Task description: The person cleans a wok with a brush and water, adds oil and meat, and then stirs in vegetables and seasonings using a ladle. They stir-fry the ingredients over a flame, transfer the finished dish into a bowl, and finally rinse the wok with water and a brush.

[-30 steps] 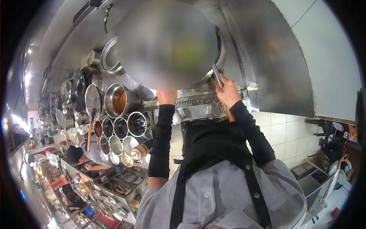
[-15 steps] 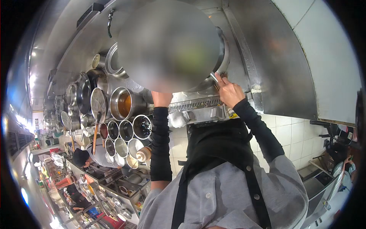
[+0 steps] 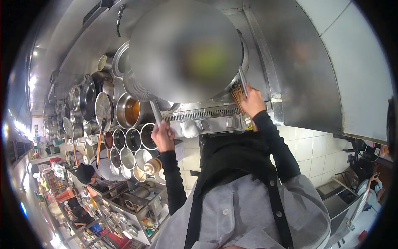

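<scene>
A large blurred oval hides most of the cooking area at the top centre. Below its left edge, my left hand (image 3: 163,136) is closed around a metal handle (image 3: 156,112), which runs up to a perforated metal strainer (image 3: 134,85) partly behind the blur. On the other side, my right hand (image 3: 253,101) grips a second metal handle (image 3: 242,79) that reaches into the blurred area. A brown bristle brush (image 3: 237,93) is right beside those fingers. What lies at the far end of the right handle is hidden.
Left of my left hand stand a pot of brown liquid (image 3: 128,111), several round containers (image 3: 133,139) and a capped bottle (image 3: 153,166). A white cloth (image 3: 189,127) lies on the stove's front ledge. A co-worker in a black cap (image 3: 85,173) is at the lower left.
My left hand has moved down and left out of the blur, and its handle and the strainer now show. My right hand has shifted slightly, with its handle now more upright.
</scene>
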`<state>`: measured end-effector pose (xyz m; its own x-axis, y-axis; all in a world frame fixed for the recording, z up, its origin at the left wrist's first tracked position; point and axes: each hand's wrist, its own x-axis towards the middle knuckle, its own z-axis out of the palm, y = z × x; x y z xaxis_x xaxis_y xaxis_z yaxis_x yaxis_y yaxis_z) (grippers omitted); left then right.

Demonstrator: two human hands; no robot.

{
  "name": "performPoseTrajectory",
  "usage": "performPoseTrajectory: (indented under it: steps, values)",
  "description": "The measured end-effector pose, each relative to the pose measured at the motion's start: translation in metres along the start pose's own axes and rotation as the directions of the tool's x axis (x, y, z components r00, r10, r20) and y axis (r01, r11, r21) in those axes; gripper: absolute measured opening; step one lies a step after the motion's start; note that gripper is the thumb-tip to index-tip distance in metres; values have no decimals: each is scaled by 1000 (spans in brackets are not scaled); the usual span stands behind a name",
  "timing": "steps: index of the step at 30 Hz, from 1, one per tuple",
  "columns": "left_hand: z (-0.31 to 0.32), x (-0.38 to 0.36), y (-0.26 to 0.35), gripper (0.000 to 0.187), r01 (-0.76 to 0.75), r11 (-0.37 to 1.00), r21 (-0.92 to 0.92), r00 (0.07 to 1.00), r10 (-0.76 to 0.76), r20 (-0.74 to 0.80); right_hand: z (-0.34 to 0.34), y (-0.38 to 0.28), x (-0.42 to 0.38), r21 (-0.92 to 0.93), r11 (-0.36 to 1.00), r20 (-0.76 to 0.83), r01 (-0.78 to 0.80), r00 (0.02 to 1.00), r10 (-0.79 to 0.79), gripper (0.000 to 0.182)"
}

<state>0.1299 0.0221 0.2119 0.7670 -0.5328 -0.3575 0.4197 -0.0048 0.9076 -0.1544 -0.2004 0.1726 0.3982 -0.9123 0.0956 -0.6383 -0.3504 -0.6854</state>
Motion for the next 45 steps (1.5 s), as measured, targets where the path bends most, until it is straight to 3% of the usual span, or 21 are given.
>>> performPoseTrajectory:
  steps: [2, 5, 10, 13, 17, 18, 21, 22, 23, 25, 26, 28, 29, 31, 35, 36, 40, 41, 42, 43, 45]
  values:
    - [-29, -6, -13, 16, 148, 965, -217, 989, -148, 18, 33, 10, 4, -7, 998, -22, 65, 998, -65, 38]
    - [-53, -4, -38, 21, 320, 843, -433, 947, -291, 132, -9, -45, 5, 390, 855, 379, -341, 906, 188, 30]
    - [-90, 11, -80, 30, 496, 574, -652, 868, -349, 352, 2, -29, 5, 407, 872, 206, -274, 957, 204, 36]
    - [-113, 28, -102, 34, 501, 607, -618, 866, -360, 348, -14, -39, 24, 247, 953, 80, -177, 983, 162, 31]
    - [-138, 46, -121, 30, 521, 653, -550, 853, -408, 324, 1, -24, 62, 343, 906, 218, -250, 959, 182, 15]
    - [-160, 61, -138, 31, 540, 669, -512, 840, -391, 375, 20, -9, 77, 414, 871, 247, -266, 953, 174, 12]
    - [-159, 66, -134, 37, 371, 915, 157, 928, -358, -105, 45, -8, 113, 591, 739, 365, -324, 924, 114, 12]
    - [-194, 96, -171, 50, 236, 660, 713, 971, -190, -146, 58, -7, 123, 604, 717, 375, -349, 918, 130, 10]
    - [-188, 91, -169, 54, -59, 514, 856, 996, 86, 17, 62, -9, 125, 583, 729, 402, -360, 907, 126, 9]
    - [-150, 71, -167, 64, -509, -28, 860, 753, 470, 461, 68, -16, 129, 541, 754, 454, -373, 884, 111, 8]
    - [-132, 67, -172, 68, -473, 156, 867, 819, 442, 367, 68, -17, 123, 433, 842, 452, -323, 885, 107, 11]
    - [-101, 66, -188, 77, -334, 508, 794, 929, 321, 185, 64, -8, 101, 196, 959, 219, 207, 944, -248, 21]
    - [-94, 67, -193, 80, -284, 495, 821, 948, 275, 162, 60, -1, 91, 26, 894, 147, 448, 883, -446, 26]
    - [-91, 77, -206, 87, -184, 458, 870, 977, 185, 109, 28, 5, 69, -206, 871, 397, 446, 852, -342, 63]
    - [-89, 85, -199, 83, -177, 378, 909, 984, 68, 163, -28, -6, 5, -262, 889, 362, 375, 892, -270, 64]
    - [-90, 86, -203, 72, -222, 388, 895, 972, 162, 171, -40, -13, -10, -240, 910, 323, 339, 912, -255, 64]
    - [-95, 85, -164, 71, -17, 582, 813, 993, -88, 84, -88, -31, -39, -156, 939, 267, 307, 928, -259, 61]
    - [-101, 82, -163, 56, 98, 869, 485, 963, -206, 174, -100, -34, -42, -127, 945, 301, 302, 919, -254, 61]
    - [-99, 74, -146, 48, 245, 948, 205, 928, -291, 234, -113, -35, -46, -98, 951, 335, 295, 909, -247, 60]
    - [-99, 69, -133, 40, 396, 915, -84, 882, -352, 314, -123, -38, -50, -69, 955, 370, 287, 897, -243, 59]
    - [-99, 58, -107, 39, 482, 845, -233, 847, -380, 373, -126, -39, -59, -120, 972, 448, 203, 885, -129, 59]
